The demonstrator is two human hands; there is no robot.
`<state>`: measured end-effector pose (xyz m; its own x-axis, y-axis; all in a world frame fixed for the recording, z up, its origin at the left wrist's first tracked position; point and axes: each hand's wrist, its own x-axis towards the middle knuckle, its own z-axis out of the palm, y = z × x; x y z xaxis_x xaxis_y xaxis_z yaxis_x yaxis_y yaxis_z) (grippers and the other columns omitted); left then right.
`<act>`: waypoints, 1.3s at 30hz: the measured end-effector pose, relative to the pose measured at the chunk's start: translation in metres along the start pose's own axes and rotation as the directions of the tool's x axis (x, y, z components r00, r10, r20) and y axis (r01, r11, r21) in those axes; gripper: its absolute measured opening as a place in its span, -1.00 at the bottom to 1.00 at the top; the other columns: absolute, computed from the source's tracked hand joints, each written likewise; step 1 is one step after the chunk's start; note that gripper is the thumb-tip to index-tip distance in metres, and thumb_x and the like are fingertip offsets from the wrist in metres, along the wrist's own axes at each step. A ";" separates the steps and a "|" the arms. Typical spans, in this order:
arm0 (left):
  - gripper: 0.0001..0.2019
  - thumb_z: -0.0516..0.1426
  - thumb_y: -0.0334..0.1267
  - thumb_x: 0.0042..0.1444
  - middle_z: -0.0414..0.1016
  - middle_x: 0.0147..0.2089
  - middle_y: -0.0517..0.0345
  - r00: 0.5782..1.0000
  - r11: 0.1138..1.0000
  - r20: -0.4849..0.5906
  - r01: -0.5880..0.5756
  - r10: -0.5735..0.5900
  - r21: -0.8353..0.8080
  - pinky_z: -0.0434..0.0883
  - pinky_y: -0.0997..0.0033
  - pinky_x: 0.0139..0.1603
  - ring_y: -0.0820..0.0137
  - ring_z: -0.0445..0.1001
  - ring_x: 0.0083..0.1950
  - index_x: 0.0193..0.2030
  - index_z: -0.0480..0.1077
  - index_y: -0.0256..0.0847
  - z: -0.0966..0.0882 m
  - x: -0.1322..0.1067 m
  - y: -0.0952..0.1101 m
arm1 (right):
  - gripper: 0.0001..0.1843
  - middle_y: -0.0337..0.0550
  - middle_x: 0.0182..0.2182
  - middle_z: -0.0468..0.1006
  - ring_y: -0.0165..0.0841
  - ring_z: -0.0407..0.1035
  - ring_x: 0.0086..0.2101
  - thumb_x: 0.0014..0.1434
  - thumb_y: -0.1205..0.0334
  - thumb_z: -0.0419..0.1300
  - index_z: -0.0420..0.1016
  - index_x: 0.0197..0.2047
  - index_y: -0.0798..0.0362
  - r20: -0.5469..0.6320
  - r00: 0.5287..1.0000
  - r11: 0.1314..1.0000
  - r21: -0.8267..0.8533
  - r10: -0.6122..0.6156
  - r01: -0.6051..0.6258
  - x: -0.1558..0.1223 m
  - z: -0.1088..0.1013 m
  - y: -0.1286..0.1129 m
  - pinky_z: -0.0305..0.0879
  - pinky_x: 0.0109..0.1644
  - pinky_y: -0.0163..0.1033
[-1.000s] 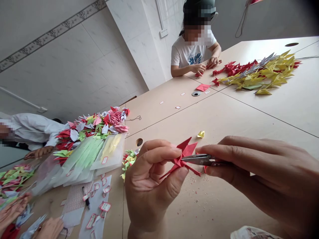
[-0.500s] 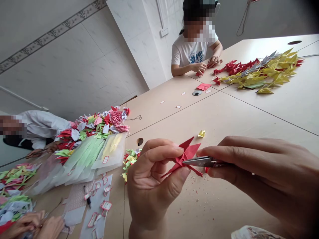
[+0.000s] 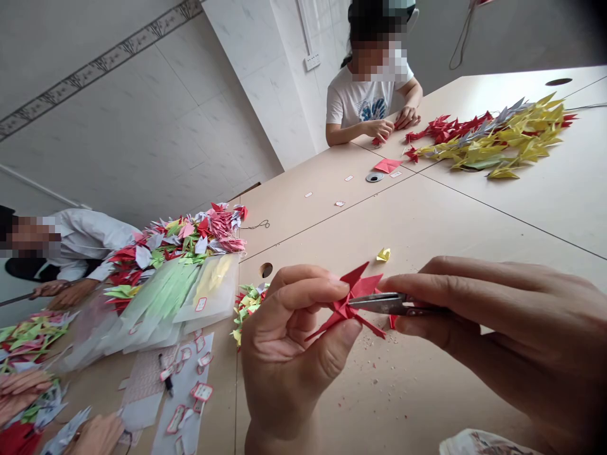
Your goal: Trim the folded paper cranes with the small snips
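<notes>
Between the thumb and fingers of my left hand is a red folded-paper crane, its pointed ends spread out. My right hand grips a small pair of scissors, with the handles largely hidden by the fingers. The pointed metal blades reach into the middle of the crane, close to my left thumb. Tiny paper scraps lie scattered on the table below. A small yellow paper piece sits just beyond my hands.
Strings of yellow, red and grey cranes lie at the far right, near a person in a white shirt. Plastic bags, paper labels and a colourful crane pile occupy the left, where other people's hands work.
My right hand and the scissors have shifted slightly, with the blades looking more closed; the crane stays almost still. At left, other people's hands have moved apart.
</notes>
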<state>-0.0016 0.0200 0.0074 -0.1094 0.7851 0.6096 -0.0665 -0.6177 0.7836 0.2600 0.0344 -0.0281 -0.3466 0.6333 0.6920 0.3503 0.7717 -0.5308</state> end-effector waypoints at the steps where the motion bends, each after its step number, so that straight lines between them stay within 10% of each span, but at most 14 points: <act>1: -0.55 0.68 -0.51 0.28 0.87 0.03 0.22 1.000 1.000 0.004 -0.005 0.005 0.003 0.87 0.63 0.11 0.42 0.92 0.02 0.15 0.97 0.16 0.000 0.000 0.000 | -0.52 -0.02 -0.14 0.88 -0.06 0.82 -0.19 0.61 -0.28 0.62 0.93 0.35 -0.18 0.003 1.000 1.000 -0.004 -0.005 0.005 0.004 0.001 -0.002 0.70 -0.16 -0.13; 7: -0.67 0.67 -0.35 0.40 0.87 0.04 0.18 1.000 0.999 0.014 -0.012 0.011 0.052 0.89 0.58 0.08 0.36 0.94 0.02 0.17 0.96 0.18 -0.001 -0.004 -0.003 | -0.81 -0.22 -0.18 0.80 -0.35 0.63 -0.39 0.94 0.11 0.20 0.65 0.38 -0.18 0.074 0.992 0.994 -0.041 -0.103 0.106 0.033 0.005 -0.013 0.47 -0.32 -0.27; 14: -0.60 0.64 -0.46 0.39 0.86 0.06 0.19 1.000 1.000 0.026 -0.014 0.013 0.014 0.87 0.62 0.14 0.42 0.91 0.06 0.20 0.97 0.16 -0.002 -0.002 -0.003 | -0.83 -0.24 -0.21 0.79 -0.32 0.68 -0.37 0.95 0.13 0.15 0.60 0.34 -0.18 0.062 0.992 0.993 -0.035 -0.108 0.110 0.032 0.003 -0.016 0.45 -0.33 -0.23; 21: -0.54 0.59 -0.54 0.38 0.87 0.09 0.21 0.998 0.999 0.052 -0.034 0.034 0.000 0.84 0.67 0.19 0.46 0.91 0.09 0.24 0.96 0.14 -0.004 -0.002 -0.004 | -0.54 -0.03 -0.13 0.92 -0.01 0.85 -0.20 0.54 -0.25 0.69 0.95 0.33 -0.22 0.010 1.000 1.000 -0.002 -0.007 0.007 0.012 0.002 -0.004 0.71 -0.22 -0.12; 39: -0.65 0.67 -0.41 0.39 0.87 0.03 0.17 1.000 0.998 0.015 0.012 -0.013 0.063 0.88 0.58 0.14 0.38 0.93 0.07 0.15 0.95 0.16 0.000 -0.005 -0.002 | -0.44 0.03 -0.10 0.92 0.07 0.86 -0.13 0.50 -0.40 0.67 0.97 0.33 -0.24 0.040 0.999 1.000 -0.013 0.007 -0.006 0.006 -0.005 -0.001 0.79 -0.15 -0.03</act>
<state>-0.0008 0.0171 0.0029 -0.0939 0.7934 0.6014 -0.0052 -0.6045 0.7966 0.2615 0.0368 -0.0209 -0.3783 0.6404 0.6684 0.3641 0.7668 -0.5286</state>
